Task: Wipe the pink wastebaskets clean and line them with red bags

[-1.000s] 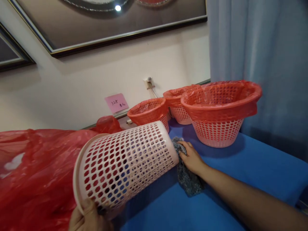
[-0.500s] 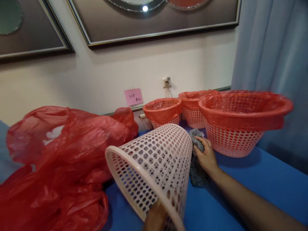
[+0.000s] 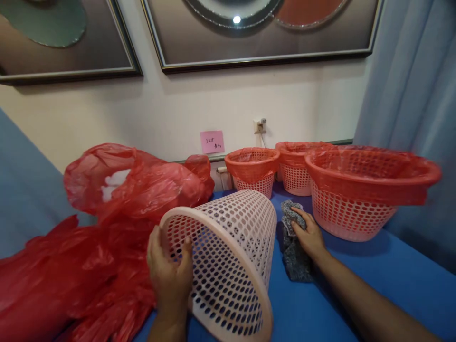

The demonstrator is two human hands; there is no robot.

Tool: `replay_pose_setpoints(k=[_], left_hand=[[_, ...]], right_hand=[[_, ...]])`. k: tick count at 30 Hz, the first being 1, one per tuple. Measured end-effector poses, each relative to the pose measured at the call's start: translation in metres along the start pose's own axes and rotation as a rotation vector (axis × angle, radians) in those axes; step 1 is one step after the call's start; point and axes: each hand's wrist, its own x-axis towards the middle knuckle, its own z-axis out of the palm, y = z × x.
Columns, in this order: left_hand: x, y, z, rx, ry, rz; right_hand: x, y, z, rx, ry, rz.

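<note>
A pale pink perforated plastic wastebasket [image 3: 245, 223] lies tipped on its side on the blue table, its mouth facing me and its base pointing away. My left hand [image 3: 171, 270] grips the left of its rim, with the thumb inside the mouth and the fingers outside. My right hand [image 3: 308, 235] is closed on a crumpled grey cloth [image 3: 297, 259], just right of the basket's base. Part of the cloth hangs down below my fingers onto the table.
Three pink baskets lined with red bags stand behind: one large [image 3: 352, 218] at right, two smaller ones [image 3: 254, 185] [image 3: 297, 178] by the wall. Red plastic bags [image 3: 117, 256] heap up at left. A pink note [image 3: 212, 142], a socket [image 3: 260, 126] and framed pictures [image 3: 267, 57] are on the wall.
My left hand has moved from the lower rim to the left side of the rim. The basket's mouth has turned more towards me. My right hand still holds the cloth.
</note>
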Motion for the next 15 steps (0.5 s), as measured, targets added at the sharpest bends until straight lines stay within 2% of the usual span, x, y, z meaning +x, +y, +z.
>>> replay_pose_setpoints(k=[2, 5, 7, 9, 12, 13, 14, 15], left_hand=[[0.003, -0.001, -0.001, 0.078, -0.014, -0.013], [-0.002, 0.0, -0.01, 0.087, 0.001, 0.108], [-0.009, 0.003, -0.017, 0.062, 0.027, 0.198], [-0.016, 0.006, -0.021, 0.016, 0.049, 0.231], [-0.03, 0.004, -0.022, -0.08, 0.025, 0.261], [-0.034, 0.003, -0.021, -0.116, -0.003, 0.267], [-0.039, 0.001, -0.02, -0.151, -0.037, 0.273], [-0.043, 0.0, -0.02, -0.186, -0.077, 0.28]], right_hand=[[-0.001, -0.003, -0.002, 0.011, 0.005, -0.013], [-0.002, -0.015, -0.01, 0.031, 0.059, -0.021], [-0.004, -0.027, -0.024, 0.046, 0.203, -0.026], [-0.012, -0.038, -0.045, 0.052, 0.418, -0.045], [-0.038, -0.053, -0.076, -0.027, 0.67, -0.134], [-0.049, -0.058, -0.082, -0.07, 0.692, -0.185], [-0.061, -0.064, -0.085, -0.096, 0.645, -0.223], [-0.073, -0.072, -0.084, -0.103, 0.529, -0.269]])
